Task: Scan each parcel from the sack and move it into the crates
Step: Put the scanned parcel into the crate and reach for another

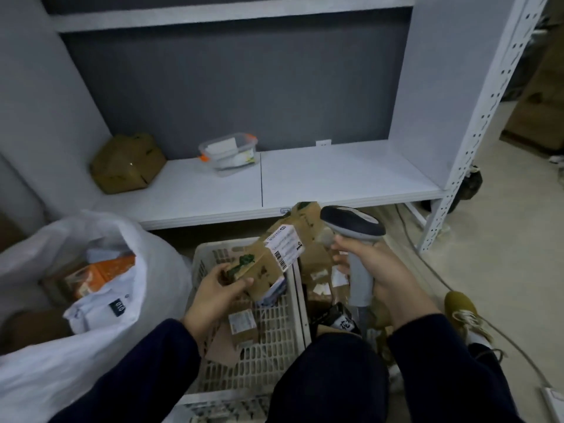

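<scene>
Scanner [354, 239] sits gripped in right hand [375, 273]; left hand [219, 288] clamps parcel [268, 264] over crate [274, 346]. Barcode label should squarely face the scanner head.

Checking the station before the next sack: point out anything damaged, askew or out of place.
The cardboard box at the left end of the shelf looks crushed, with dented, bulging sides. A clear container sits askew beside it. Parcels in the white crate lie loosely jumbled. Nothing looks spilled.
</scene>
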